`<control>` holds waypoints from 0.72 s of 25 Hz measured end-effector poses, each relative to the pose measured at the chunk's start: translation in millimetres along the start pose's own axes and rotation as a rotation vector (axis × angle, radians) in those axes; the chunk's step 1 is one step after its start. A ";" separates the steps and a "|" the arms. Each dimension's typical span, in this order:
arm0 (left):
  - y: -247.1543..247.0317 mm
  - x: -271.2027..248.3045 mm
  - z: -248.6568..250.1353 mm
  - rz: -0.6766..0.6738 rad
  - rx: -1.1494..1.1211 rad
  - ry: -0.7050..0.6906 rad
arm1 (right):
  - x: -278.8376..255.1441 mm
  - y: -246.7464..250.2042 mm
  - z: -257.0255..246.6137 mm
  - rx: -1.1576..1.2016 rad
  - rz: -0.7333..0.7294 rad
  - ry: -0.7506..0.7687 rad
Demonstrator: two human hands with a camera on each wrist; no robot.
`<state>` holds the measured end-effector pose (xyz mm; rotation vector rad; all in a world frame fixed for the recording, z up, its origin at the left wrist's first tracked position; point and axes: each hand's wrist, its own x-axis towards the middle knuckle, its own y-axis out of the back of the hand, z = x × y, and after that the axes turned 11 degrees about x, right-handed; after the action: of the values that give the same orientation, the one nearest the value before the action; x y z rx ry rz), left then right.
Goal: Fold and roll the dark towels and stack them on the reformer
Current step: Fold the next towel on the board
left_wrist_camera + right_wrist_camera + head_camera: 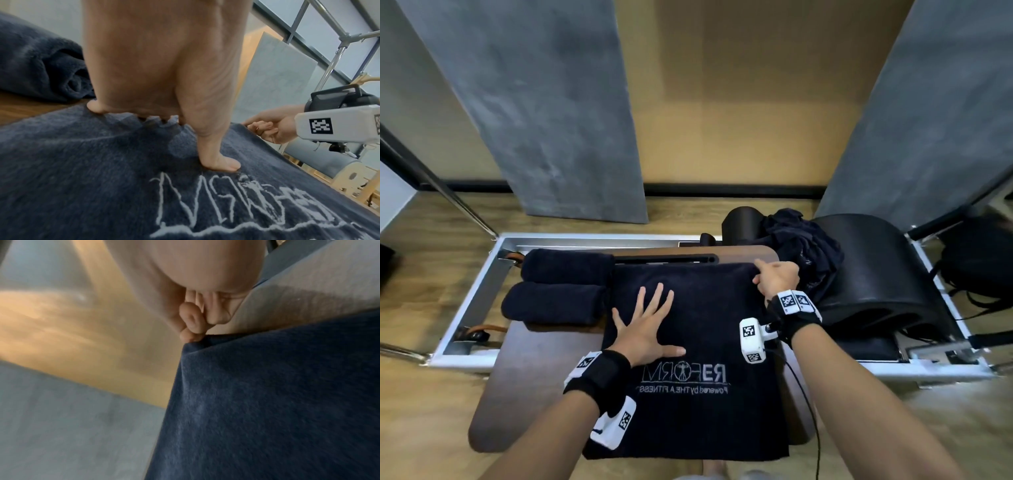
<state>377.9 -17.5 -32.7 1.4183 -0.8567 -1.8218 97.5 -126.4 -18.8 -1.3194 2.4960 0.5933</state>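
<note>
The flat dark towel (688, 342) lies across the reformer (524, 377), its near edge draping over the reformer's near edge, with mirrored lettering showing. The left hand (645, 329) presses flat on its middle, fingers spread. At its far right corner the right hand (777, 279) pinches the edge; the blurred wrist view hides most fingers. Two rolled towels (558, 287) lie at the far left, and the crumpled pile (801, 240) behind is hard to make out.
</note>
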 end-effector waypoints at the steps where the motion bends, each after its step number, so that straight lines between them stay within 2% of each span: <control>1: -0.6 -0.1 0.2 0.002 0.002 -0.002 | 2.8 3.2 -1.3 0.031 0.021 0.001; 2: -1.5 0.2 -0.1 0.004 -0.002 -0.002 | 4.8 5.5 -2.1 0.025 0.000 -0.005; 5: -4.0 1.3 -1.6 0.022 -0.004 -0.005 | 7.1 11.0 -1.1 -0.159 -0.189 -0.062; 7: -4.0 1.2 -1.4 0.031 -0.003 -0.011 | 10.4 14.4 -1.6 -0.189 -0.160 -0.038; 9: -4.2 -0.2 -0.8 0.049 -0.004 -0.011 | 10.6 20.0 -0.7 -0.080 -0.066 0.021; 10: -5.8 -2.8 0.3 0.073 -0.004 -0.014 | 7.3 23.7 0.7 -0.027 -0.068 0.044; 13: -17.4 -19.5 3.5 0.224 0.040 -0.019 | -17.8 35.0 14.5 -0.035 -0.299 0.087; 15: -25.6 -38.8 3.4 0.389 0.074 -0.027 | -44.7 45.6 28.2 -0.074 -0.455 0.120; 17: -35.4 -59.3 0.2 0.578 0.061 -0.070 | -75.1 59.5 44.4 -0.097 -0.558 0.143; 18: -39.7 -68.1 -1.7 0.629 0.031 -0.105 | -88.8 65.9 51.9 -0.105 -0.595 0.153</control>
<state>388.1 60.6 -28.9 0.9245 -1.2231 -1.4046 93.8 -4.4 -13.4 -2.0914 2.0265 0.4956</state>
